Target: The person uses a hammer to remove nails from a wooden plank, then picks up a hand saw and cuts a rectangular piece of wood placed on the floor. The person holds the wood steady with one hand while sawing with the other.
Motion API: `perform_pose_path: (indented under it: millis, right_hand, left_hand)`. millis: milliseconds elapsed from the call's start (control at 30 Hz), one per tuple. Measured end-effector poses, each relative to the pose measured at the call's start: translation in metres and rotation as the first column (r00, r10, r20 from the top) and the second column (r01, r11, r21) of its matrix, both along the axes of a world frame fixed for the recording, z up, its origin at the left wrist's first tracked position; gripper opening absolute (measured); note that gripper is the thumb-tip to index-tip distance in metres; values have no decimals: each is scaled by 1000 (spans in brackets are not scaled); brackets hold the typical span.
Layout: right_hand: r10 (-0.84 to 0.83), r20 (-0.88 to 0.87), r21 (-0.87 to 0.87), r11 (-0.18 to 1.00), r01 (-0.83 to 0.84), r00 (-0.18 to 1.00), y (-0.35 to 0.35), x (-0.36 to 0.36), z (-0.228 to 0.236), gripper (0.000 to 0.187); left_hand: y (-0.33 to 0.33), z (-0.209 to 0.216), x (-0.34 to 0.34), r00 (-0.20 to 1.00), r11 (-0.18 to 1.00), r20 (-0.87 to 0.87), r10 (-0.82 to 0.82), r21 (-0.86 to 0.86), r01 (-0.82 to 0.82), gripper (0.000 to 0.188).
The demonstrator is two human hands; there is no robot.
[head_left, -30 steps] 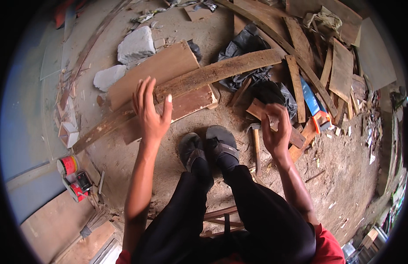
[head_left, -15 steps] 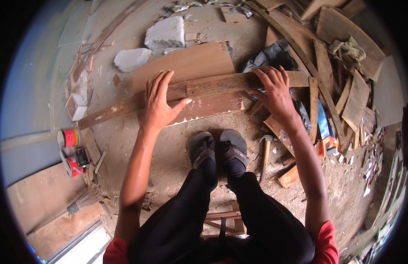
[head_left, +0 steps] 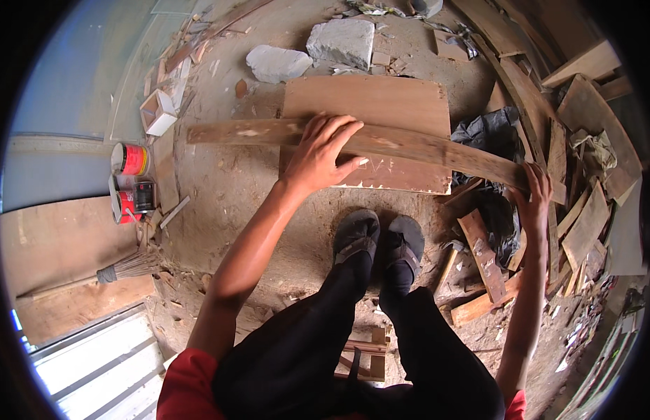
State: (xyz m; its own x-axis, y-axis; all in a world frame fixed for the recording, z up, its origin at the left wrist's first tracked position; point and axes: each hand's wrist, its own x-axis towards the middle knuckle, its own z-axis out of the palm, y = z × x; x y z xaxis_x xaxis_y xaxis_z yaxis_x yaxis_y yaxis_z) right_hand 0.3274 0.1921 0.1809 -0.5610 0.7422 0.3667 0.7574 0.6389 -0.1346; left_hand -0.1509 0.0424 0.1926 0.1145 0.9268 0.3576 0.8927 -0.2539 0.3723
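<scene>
Head view: hands (head_left: 319,155) on plank (head_left: 416,143)

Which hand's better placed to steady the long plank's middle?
Left, I'd judge. The left hand is at the long plank close to mid-length, thumb and fingers spread across its width. The right hand is near the plank's right end, well away from the middle.

The plank (head_left: 409,144) spans the board (head_left: 367,98), perhaps touching it; cans (head_left: 134,160) sit left.
</scene>
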Motion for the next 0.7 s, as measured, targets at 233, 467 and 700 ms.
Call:
perform_pose_path:
  millis: [233,467,700]
  right_hand:
    - [17,-90,-70,997,-23,996,-26,-32,24,71]
    - [160,-211,-104,977,-185,964,-84,-172,29,63]
    - [112,-135,-134,982,-131,984,-60,-172,27,52]
  left_hand:
    - [-1,-4,9,998,998,37,48,30,-49,57]
    - [-1,-9,27,995,993,76,58,101,-65,54]
    - [-4,-10,45,989,991,134,65,110,-80,54]
